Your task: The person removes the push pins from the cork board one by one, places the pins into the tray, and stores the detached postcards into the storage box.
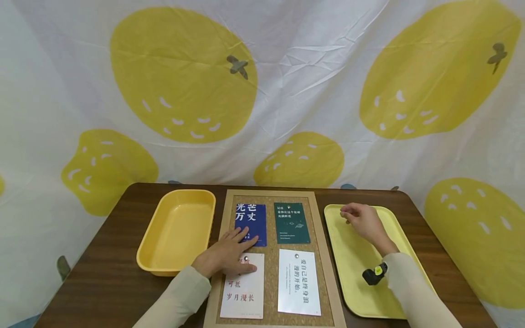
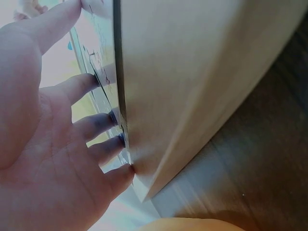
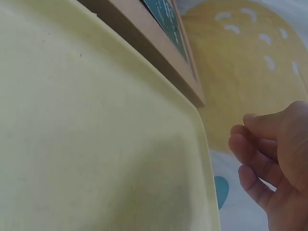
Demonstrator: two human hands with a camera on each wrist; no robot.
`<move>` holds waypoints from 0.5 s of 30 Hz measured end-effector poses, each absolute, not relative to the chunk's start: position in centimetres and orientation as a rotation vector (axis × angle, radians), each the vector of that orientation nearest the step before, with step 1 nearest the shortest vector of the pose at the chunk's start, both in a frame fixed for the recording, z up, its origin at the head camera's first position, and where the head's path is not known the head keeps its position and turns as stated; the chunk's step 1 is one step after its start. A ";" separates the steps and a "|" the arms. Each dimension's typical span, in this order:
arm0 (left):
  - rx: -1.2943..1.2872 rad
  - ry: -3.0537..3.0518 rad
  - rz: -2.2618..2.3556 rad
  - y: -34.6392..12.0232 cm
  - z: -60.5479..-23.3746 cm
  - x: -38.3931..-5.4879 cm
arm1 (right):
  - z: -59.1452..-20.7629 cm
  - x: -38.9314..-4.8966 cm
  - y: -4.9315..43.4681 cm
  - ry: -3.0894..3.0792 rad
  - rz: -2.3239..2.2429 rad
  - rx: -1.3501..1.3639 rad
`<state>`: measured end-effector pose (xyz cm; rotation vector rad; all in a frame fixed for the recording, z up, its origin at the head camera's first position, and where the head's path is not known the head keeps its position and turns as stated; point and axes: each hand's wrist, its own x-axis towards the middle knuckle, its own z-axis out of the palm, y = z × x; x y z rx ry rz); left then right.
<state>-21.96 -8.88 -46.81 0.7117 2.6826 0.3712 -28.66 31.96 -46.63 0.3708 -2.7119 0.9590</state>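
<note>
My left hand (image 1: pixel 227 255) rests with spread fingers on the cork board (image 1: pixel 270 282). Its fingertips touch the lower part of a blue card (image 1: pixel 252 223), and its thumb lies over a pink-white card (image 1: pixel 243 296) with red writing. A round silver pin (image 1: pixel 246 258) shows on that card between thumb and forefinger. My right hand (image 1: pixel 364 223) hovers above the far end of the yellow tray (image 1: pixel 357 273), thumb and forefinger close together and the other fingers curled. In the right wrist view, whether anything small sits between those fingertips (image 3: pixel 250 120) cannot be made out.
A dark green card (image 1: pixel 292 223) and a white card (image 1: pixel 299 282) lie on the board's right half, each with a silver pin near its top. An orange-yellow basin (image 1: pixel 180 232) stands left of the board on the brown table (image 1: pixel 102 269). Behind hangs a lemon-print cloth (image 1: pixel 295 91).
</note>
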 end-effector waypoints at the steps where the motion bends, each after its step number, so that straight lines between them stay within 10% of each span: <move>1: 0.712 2.682 0.371 -8.9 -46.8 -21.9 | -46.7 -28.7 32.1 -2.707 0.962 0.368; 15: 0.713 2.682 0.363 -8.9 -46.9 -21.9 | -47.1 -28.8 33.1 -2.764 0.963 0.299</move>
